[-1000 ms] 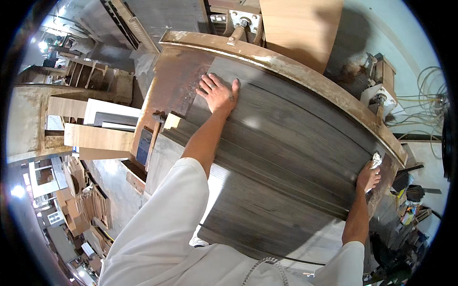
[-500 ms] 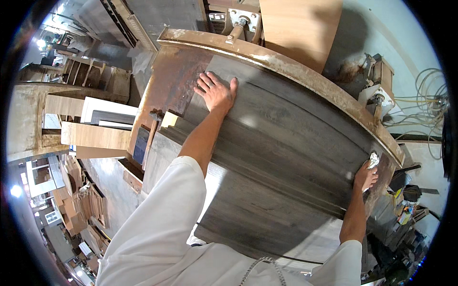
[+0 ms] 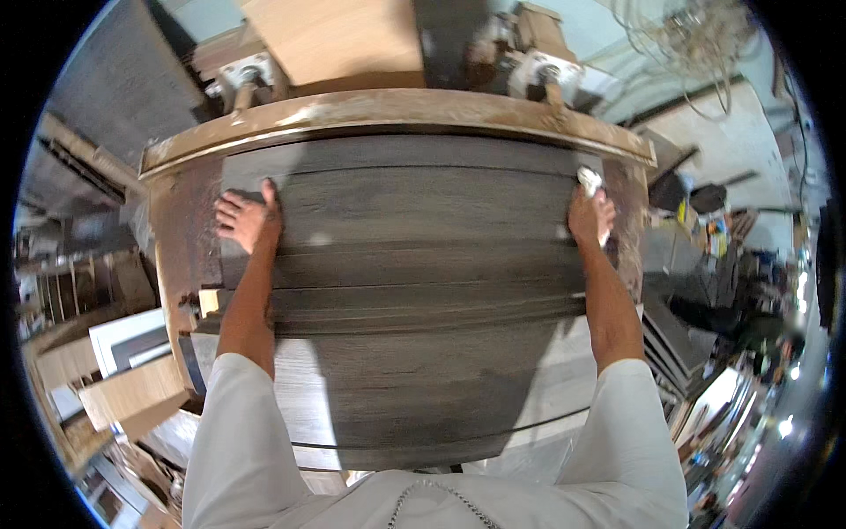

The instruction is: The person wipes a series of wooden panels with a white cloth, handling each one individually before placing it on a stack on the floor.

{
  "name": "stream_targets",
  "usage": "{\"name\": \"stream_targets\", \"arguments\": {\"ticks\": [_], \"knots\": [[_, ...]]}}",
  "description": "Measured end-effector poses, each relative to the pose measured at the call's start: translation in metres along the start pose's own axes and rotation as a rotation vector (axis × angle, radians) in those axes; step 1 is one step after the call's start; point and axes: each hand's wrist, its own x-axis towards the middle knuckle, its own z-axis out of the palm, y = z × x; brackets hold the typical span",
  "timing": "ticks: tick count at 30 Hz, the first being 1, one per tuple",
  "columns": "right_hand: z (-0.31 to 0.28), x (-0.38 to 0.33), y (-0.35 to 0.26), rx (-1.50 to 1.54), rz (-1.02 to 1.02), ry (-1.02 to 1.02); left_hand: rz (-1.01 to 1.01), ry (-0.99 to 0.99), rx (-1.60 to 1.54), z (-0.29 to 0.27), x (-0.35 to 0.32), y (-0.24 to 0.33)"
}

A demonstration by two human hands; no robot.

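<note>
1 near, head-worn fisheye view, downward onto the grey boards [image 3: 432, 264]

Matt, wood-grained boards [image 3: 432, 201]; rusty, apparently metal table [image 3: 183, 220].

This is a wood workshop: grey boards [image 3: 432, 207] lie on a rusty bench [image 3: 181, 229], with more wood pieces [image 3: 128, 391] beside it.

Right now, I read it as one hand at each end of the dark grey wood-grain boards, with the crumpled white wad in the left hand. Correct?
Not quite: the head view shows the crumpled white wad in the right hand, not the left hand. One hand is at each end of the dark grey wood-grain boards, as you say.
</note>
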Motion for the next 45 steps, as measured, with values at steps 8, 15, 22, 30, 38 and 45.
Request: {"name": "stream_targets", "arguments": {"ticks": [8,15,22,30,38,45], "knots": [[-0.051,0.042,0.033,0.13,-0.234,-0.501,-0.038,-0.121,0.06,0.013,0.017,0.002],[-0.086,0.126,0.126,0.806,-0.065,-0.573,0.611,-0.425,0.026,0.01,-0.002,0.018],[-0.037,0.147,0.174,0.836,0.001,-0.106,1.104,-0.746,0.141,-0.096,-0.24,0.197],[-0.002,0.089,0.082,0.626,-0.962,-0.011,0.936,-0.787,0.19,-0.088,-0.267,0.221],[0.006,0.074,0.096,0.45,-0.949,-0.059,0.939,-0.792,0.208,-0.086,-0.27,0.226],[0.01,0.049,0.093,0.418,-0.997,-0.043,0.89,-0.846,0.242,-0.09,-0.272,0.221]]}}
